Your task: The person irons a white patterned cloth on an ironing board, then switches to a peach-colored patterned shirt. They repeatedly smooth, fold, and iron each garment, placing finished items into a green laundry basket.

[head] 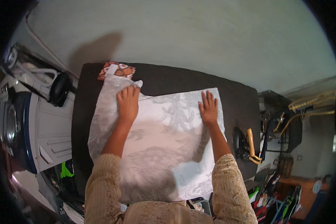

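Observation:
A pale grey-white cloth point(162, 134) with a leaf-like pattern lies spread over a dark padded board point(184, 75). My left hand point(128, 103) rests palm down on its upper left part, beside a small raised fold point(138, 83). Palm down near the upper right corner is my right hand point(208, 109), thumb apart from the fingers. Neither hand grips anything. The cloth's lower left part is partly covered by my left forearm. An orange patterned cloth point(126, 71) sits at the far left, touching or just under the pale cloth's top end; I cannot tell which.
To the right on the board is a dark clothes iron point(239, 142) with a yellowish handle point(250, 142). A white washing machine point(53, 126) adjoins the left side. Behind the board rises a pale wall point(198, 36). Yellow rope point(310, 113) hangs at right, above clutter and clothes point(285, 204).

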{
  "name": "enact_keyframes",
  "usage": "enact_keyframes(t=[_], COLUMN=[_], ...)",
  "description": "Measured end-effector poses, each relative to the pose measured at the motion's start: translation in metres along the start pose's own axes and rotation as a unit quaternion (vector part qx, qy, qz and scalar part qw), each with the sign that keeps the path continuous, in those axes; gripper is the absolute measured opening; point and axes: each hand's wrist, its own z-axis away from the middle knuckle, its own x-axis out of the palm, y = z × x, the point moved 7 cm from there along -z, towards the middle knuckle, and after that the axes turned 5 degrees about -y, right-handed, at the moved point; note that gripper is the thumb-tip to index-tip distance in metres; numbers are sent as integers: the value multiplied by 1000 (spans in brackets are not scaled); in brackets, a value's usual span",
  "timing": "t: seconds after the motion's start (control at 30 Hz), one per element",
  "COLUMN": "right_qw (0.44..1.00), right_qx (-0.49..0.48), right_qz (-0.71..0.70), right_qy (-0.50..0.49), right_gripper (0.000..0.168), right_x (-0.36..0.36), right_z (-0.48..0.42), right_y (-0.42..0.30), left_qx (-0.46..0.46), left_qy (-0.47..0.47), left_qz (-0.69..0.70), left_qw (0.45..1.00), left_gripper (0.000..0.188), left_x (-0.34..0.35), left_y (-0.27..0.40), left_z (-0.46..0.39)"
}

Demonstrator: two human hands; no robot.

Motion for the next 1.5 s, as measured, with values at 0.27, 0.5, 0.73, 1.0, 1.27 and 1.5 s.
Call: enact_keyframes(t=[0.27,0.5,0.73,1.0,1.27,1.5], right_qw=[991,955,972,987,971,909], right_qx=[103,-22,216,71,236,315], right_qz=[-76,-214,-76,-131,-10,-205], right_qy=[25,-205,-57,58,-16,-178], right_gripper=[51,61,56,50,47,55], right_x=[-45,-72,-99,-107,-126,-158], right_z=[126,287,333,257,196,182], right_y=[4,-67,77,93,223,178], left_qx=[-6,108,17,-123,-436,-419], left_qy=[-85,-281,-258,-241,-52,103], left_qz=[64,131,93,24,-106,158], left_qw=[994,945,962,963,892,888], left_gripper=[49,60,62,64,52,41], left_x=[-11,-41,-50,-39,-91,-90], left_y=[59,207,198,169,-5,-99], left_z=[68,255,300,320,401,351])
